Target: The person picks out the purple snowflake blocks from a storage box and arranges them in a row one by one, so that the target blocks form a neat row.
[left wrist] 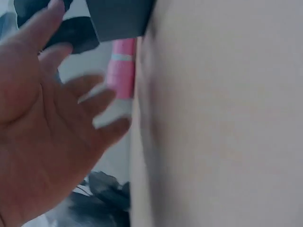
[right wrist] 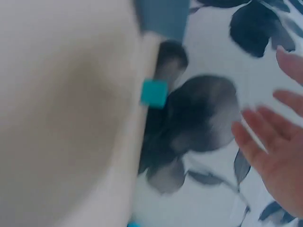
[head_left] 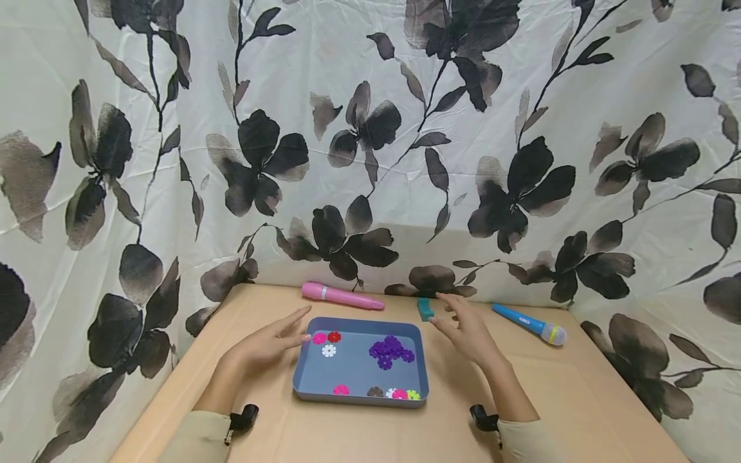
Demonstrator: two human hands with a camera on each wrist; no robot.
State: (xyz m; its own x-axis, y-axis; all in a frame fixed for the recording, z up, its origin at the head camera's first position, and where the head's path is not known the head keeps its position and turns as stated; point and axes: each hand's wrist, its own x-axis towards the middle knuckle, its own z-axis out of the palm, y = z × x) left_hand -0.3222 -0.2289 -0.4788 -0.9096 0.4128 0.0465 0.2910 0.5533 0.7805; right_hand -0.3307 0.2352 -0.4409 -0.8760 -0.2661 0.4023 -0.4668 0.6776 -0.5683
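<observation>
A blue-grey tray lies between the two hands in the head view. Inside it, a cluster of purple flower-shaped discs sits right of centre, with pink, red and white discs at the upper left and several more along the near edge. My left hand is at the tray's left side, its fingers extended and holding nothing; whether it touches the rim, I cannot tell. To the right of the tray, my right hand hovers with spread fingers and holds nothing. Both wrist views show loose, unburdened fingers.
Behind the tray lies a pink toy microphone. A small teal block stands near my right fingertips, and a blue toy microphone lies farther right. A floral curtain hangs along the back edge of the table.
</observation>
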